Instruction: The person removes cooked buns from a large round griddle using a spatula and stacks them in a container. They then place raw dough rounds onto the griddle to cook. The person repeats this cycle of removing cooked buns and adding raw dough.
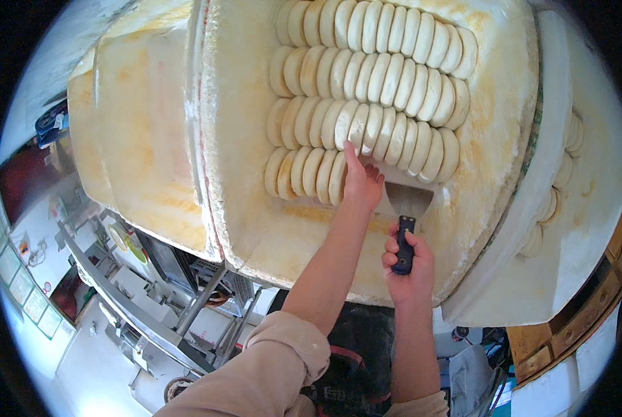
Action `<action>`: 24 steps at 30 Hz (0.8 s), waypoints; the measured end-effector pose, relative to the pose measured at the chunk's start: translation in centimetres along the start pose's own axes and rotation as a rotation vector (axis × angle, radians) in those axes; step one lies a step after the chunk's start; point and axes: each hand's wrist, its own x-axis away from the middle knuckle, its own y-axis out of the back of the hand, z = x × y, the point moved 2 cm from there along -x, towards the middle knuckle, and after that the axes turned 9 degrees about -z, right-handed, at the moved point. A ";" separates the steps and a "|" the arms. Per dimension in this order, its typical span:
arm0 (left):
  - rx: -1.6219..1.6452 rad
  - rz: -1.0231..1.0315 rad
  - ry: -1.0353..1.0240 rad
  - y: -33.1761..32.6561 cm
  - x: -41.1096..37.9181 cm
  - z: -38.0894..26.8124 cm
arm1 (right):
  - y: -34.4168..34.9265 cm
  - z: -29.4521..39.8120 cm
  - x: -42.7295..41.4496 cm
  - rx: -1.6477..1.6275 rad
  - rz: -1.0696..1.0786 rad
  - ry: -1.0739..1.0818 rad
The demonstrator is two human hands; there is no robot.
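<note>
Pale round flat dough pieces (376, 78) stand on edge, packed side by side in several rows on a flour-dusted padded sheet (248, 234). My left hand (363, 187) is at the right end of the shortest, nearest row, its thumb tip at the lower edge of the row above and its fingers spread; part of its palm side is hidden. My right hand (410, 260) grips the black handle (404, 245) of a flat scraper-like tool, whose wide metal blade (409, 199) lies low over the sheet, just right of my left hand.
Another pale padded sheet (144, 125) adjoins on the left. On the right, beyond a raised edge (540, 208), more dough pieces (553, 203) rest on a further surface. Lower left are a metal rail (128, 313) and racks; a brown wooden-looking piece (540, 359) is lower right.
</note>
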 end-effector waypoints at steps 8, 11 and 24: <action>-0.456 0.096 -0.363 5.3 10.2 -2.9 | -2.9 3.3 -6.5 -0.268 0.127 -0.224; -0.530 0.108 -0.320 7.6 13.3 -4.6 | 0.0 1.6 -2.0 -0.046 0.131 -0.145; -1.178 0.308 -0.361 17.7 25.6 -7.6 | 26.8 -9.5 22.3 1.011 -0.185 0.447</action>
